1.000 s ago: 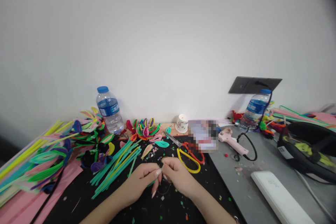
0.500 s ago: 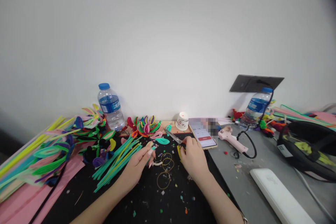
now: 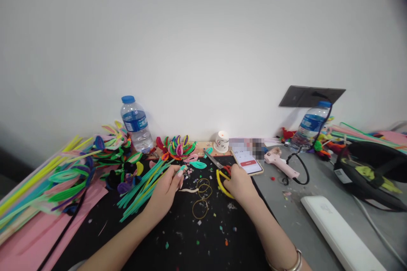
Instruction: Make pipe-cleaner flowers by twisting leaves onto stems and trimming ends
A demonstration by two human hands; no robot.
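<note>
Left hand [image 3: 165, 184]: thumb and fingers pinching a small teal piece [image 3: 183, 167] above the black mat [image 3: 184, 245]. Right hand [image 3: 243, 183]: fingers curled around the handles of the scissors [image 3: 218, 164], blades directed toward the wall [image 3: 190, 51]. Teal stems [image 3: 135, 204] lie just beside the left hand; phone [image 3: 252, 169] near the right; paper cup [image 3: 221, 142] beyond.

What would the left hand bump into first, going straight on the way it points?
Probably the pink loop just beyond the left hand, or the teal loop beside it; depth is unclear.
</note>
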